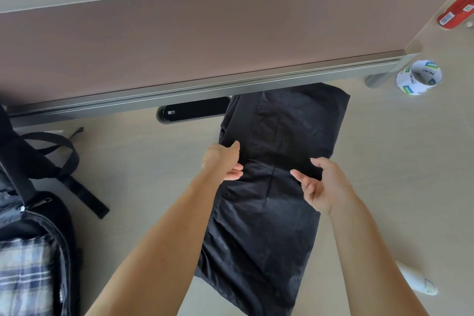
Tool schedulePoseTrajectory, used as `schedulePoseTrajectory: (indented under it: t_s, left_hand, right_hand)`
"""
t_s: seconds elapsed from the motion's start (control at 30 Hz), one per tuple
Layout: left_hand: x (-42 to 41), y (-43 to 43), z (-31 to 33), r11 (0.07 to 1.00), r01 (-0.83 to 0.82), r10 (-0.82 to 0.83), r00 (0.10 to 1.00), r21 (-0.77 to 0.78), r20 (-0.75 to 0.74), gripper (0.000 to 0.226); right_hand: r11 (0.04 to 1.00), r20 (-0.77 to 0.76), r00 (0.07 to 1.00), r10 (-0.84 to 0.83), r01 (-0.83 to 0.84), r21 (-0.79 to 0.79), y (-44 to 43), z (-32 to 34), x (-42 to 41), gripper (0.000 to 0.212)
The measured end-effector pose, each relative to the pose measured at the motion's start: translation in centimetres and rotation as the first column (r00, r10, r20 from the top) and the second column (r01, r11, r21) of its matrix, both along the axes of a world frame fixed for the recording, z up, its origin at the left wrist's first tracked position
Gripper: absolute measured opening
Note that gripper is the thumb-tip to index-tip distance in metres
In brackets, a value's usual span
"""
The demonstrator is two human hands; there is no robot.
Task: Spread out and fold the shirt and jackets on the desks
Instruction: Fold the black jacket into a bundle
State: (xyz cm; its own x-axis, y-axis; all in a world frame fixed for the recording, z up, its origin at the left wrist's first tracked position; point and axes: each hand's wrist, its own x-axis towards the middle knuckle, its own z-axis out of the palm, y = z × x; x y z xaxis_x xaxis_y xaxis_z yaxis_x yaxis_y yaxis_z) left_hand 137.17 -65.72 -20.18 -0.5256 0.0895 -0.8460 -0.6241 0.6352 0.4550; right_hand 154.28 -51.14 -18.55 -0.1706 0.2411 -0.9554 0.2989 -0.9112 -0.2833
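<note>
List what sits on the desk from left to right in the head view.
Black backpack → black cable slot → black jacket → tape roll → red packet.

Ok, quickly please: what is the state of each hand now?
Left hand: pinches the left edge of the black jacket.
Right hand: curled at the jacket's middle; whether it holds cannot be told.

Two bare forearms reach forward from the lower edge, side by side. The left hand (225,161) pinches the edge of the black jacket (259,226) between raised thumb and curled fingers. The right hand (319,185), palm turned inward, curls thumb and fingers round a fold of it.
</note>
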Motion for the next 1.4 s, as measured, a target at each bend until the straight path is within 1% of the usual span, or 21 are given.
schedulePoseTrajectory:
  t_s: [0.07,0.17,0.23,0.37,0.43,0.57,0.63,0.7,0.8,0.83,0.9,1.0,1.1,1.13,1.2,1.27,1.33,1.4]
  left_hand:
    - [-0.5,-0.2,-0.2,0.999,0.036,-0.037,0.999,-0.024,-0.025,0.044]
    - [-1.1,-0.6,0.3,0.999,0.036,-0.035,0.999,-0.024,0.019,0.046]
    - [-1.3,-0.8,0.8,1.0,-0.002,0.002,0.999,0.006,0.049,0.044]
    - [-1.2,-1.7,1.4,0.991,-0.086,0.076,0.992,0.106,0.097,0.037]
    - [-1.1,-2.4,2.0,0.981,-0.117,0.103,0.99,0.153,0.101,0.037]
    - [-0.4,-3.3,3.9,0.977,-0.098,0.092,0.995,0.191,0.04,0.044]
    - [-0.1,-3.9,5.2,0.978,-0.077,0.079,0.997,0.194,-0.005,0.052]
    - [-0.1,-4.9,6.6,0.979,-0.046,0.055,0.998,0.2,-0.04,0.057]
    - [-0.2,-6.6,9.5,0.975,0.03,-0.015,0.998,0.221,-0.067,0.057]
    - [-0.1,-7.3,10.7,0.972,0.069,-0.054,0.996,0.224,-0.075,0.057]
    - [0.0,-8.6,13.2,0.963,0.133,-0.114,0.989,0.235,-0.09,0.058]
    - [0.6,-10.4,16.7,0.948,0.17,-0.146,0.983,0.269,-0.107,0.061]
    - [1.7,-12.2,19.3,0.922,0.138,-0.103,0.988,0.361,-0.114,0.061]
    - [2.1,-13.0,20.0,0.908,0.094,-0.059,0.993,0.408,-0.099,0.06]
    - [3.1,-14.7,21.1,0.86,-0.002,0.017,1.0,0.511,-0.026,0.058]
    - [4.0,-16.5,21.8,0.811,-0.076,0.032,0.996,0.58,0.085,0.057]
    - [4.6,-18.0,21.7,0.797,-0.122,-0.001,0.979,0.592,0.203,0.056]
    - [5.1,-19.1,21.0,0.817,-0.13,-0.03,0.964,0.562,0.266,0.054]
  right_hand:
    - [0.999,-0.046,0.999,-0.012,0.01,-0.037,0.0,0.0,-0.1,0.022]
    - [0.998,-0.045,0.998,0.045,-0.047,-0.032,0.6,-0.4,0.1,0.041]
    - [0.993,-0.055,0.993,0.103,-0.106,-0.054,1.1,-0.4,0.3,0.046]
    - [0.974,-0.056,0.975,0.213,-0.217,-0.069,0.9,0.0,1.2,0.035]
    - [0.965,-0.048,0.97,0.237,-0.241,-0.106,0.3,0.1,2.0,0.03]
    - [0.947,-0.155,0.972,0.174,-0.209,-0.245,-0.3,-0.1,3.6,0.029]
    - [0.941,-0.198,0.969,0.147,-0.199,-0.274,-0.9,0.5,3.8,0.033]
    - [0.957,-0.234,0.962,0.141,-0.193,-0.218,-1.4,1.5,4.1,0.035]
    - [0.972,-0.287,0.937,0.197,-0.226,-0.07,-2.3,3.9,5.2,0.049]
    - [0.973,-0.302,0.928,0.216,-0.232,-0.016,-2.6,4.8,5.5,0.049]
    - [0.975,-0.333,0.916,0.222,-0.207,0.08,-3.3,7.1,5.9,0.046]
    - [0.971,-0.375,0.901,0.216,-0.157,0.181,-4.4,11.1,6.5,0.045]
    - [0.956,-0.398,0.891,0.221,-0.117,0.268,-5.8,15.1,7.5,0.029]
    - [0.951,-0.405,0.886,0.223,-0.106,0.292,-6.4,16.3,7.9,0.029]
    - [0.938,-0.418,0.877,0.235,-0.093,0.333,-7.5,18.4,8.8,0.037]
    - [0.921,-0.384,0.881,0.276,-0.127,0.369,-8.5,19.9,9.7,0.04]
    - [0.897,-0.304,0.892,0.334,-0.202,0.393,-9.2,20.8,10.3,0.034]
    - [0.872,-0.242,0.885,0.397,-0.281,0.401,-9.8,21.2,10.7,0.03]
